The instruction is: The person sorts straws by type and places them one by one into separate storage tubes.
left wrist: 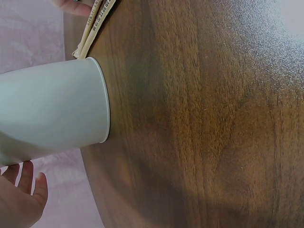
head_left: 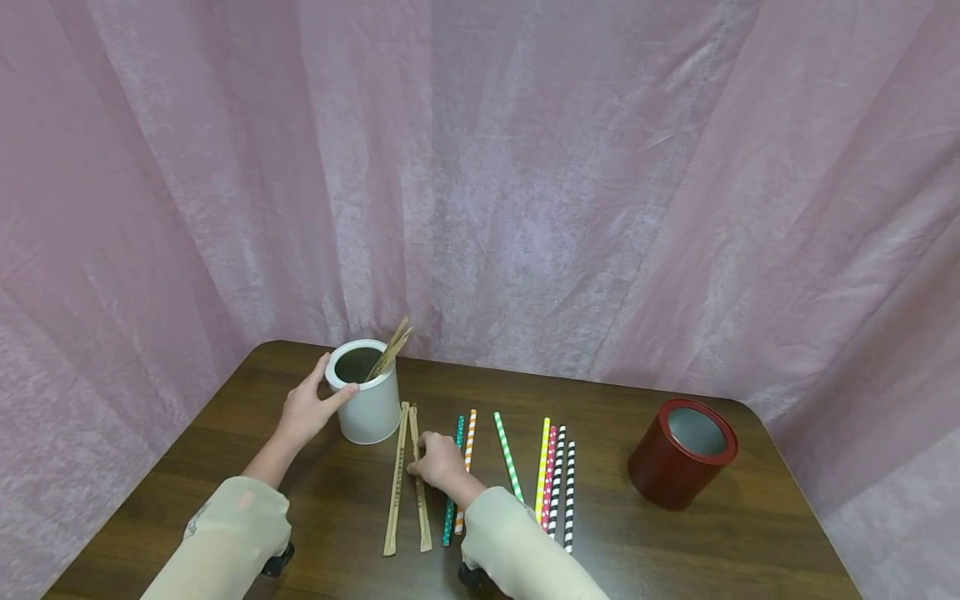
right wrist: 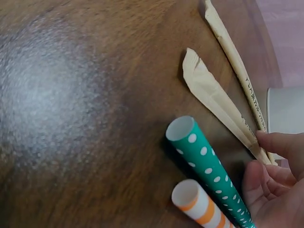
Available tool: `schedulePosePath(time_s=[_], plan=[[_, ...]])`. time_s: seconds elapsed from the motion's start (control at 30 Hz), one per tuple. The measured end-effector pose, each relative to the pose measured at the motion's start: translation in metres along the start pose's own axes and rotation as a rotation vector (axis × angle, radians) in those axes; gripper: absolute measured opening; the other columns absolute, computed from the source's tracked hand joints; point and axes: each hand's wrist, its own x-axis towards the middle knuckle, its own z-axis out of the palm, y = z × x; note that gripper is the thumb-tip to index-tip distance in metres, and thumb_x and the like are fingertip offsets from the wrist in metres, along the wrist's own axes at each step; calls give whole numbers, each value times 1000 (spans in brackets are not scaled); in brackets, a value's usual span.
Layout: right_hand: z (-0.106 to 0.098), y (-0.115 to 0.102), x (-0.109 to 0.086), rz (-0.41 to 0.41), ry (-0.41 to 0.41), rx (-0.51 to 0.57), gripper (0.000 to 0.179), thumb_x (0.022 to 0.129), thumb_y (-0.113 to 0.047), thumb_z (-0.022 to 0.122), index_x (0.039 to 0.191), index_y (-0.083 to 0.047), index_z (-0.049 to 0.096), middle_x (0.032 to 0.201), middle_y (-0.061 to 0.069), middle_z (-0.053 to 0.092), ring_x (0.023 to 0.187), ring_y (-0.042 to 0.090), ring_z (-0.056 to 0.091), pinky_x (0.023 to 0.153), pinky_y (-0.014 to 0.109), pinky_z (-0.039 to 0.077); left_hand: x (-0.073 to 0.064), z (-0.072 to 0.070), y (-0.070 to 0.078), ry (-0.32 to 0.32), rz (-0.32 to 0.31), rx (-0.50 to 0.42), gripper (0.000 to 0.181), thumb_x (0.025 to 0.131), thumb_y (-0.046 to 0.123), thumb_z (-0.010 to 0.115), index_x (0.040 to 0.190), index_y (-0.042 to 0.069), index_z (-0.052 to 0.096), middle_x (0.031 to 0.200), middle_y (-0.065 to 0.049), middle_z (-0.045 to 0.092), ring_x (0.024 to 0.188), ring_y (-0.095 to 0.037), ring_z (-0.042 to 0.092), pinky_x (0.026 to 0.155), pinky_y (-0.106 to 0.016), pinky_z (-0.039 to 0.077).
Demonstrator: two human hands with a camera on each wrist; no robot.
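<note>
My left hand grips the white canister near its rim, thumb on the near side and fingers round the far left. Two brown paper-wrapped straws lean out of its mouth to the right. To the right of the canister, two more wrapped straws lie lengthwise on the table. With thumb and fingertips, my right hand pinches the right-hand wrapped straw; the left-hand one lies beside it. Just under the right hand are a green dotted straw and an orange striped straw.
Farther right lie a light-green striped straw, a yellow straw, a pink dotted straw and two black-and-white striped straws. A dark red canister stands at the right. Behind the wooden table hangs a pink curtain.
</note>
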Motion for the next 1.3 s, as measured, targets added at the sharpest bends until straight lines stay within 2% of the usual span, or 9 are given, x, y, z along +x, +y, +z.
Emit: schedulePosePath(time_s=[0.13,0.3,0.4,0.53,0.67,0.87,1.1,1.3], plan=[[-1,1,-2,-19,10,-37,27,65,-18,75,85,-5,62,71,6,62,58,14,52,51,24,42,0,0,1,-2,0,-4,86,79,51,56,142,11,14,141,-21,26,127,-42,27,98,-57,26],[-4,3,-3,-18,12,1,22,64,-10,72,84,-4,64,69,6,62,49,12,51,46,19,39,0,0,0,-7,-5,-5,86,79,52,56,142,11,14,141,-21,26,127,-41,28,98,-56,26],[-5,3,-2,3,-5,71,22,66,-7,70,86,-2,64,65,7,61,41,11,51,40,18,40,1,0,0,-6,-4,-3,86,79,52,56,142,11,14,141,-21,27,127,-42,28,98,-57,26],[-7,5,-2,58,-60,214,24,70,-4,67,92,3,61,53,8,57,32,9,46,33,20,41,1,0,-1,-2,-1,-3,86,79,52,56,142,11,14,141,-21,27,126,-41,28,98,-56,26],[-9,8,-1,89,-95,330,28,72,-3,64,98,6,59,47,6,54,31,7,43,34,22,42,2,0,-1,1,2,-1,85,79,52,56,142,11,15,141,-21,28,126,-42,29,98,-57,27],[-13,10,-4,87,-109,458,30,73,1,60,102,8,57,48,3,50,35,9,44,36,24,45,2,0,-1,-3,-1,8,86,79,53,55,142,12,14,141,-21,27,126,-43,28,98,-57,26],[-20,14,-4,68,-120,537,27,74,3,58,101,5,52,55,0,49,37,9,44,38,26,47,2,1,-2,-1,3,9,85,79,52,55,142,11,14,140,-22,28,126,-42,29,98,-57,27],[-39,12,-6,44,-195,622,30,78,2,57,106,3,47,63,4,51,43,12,47,44,30,50,4,1,-3,1,7,15,86,79,53,55,142,10,14,140,-21,29,125,-42,31,97,-57,28]])
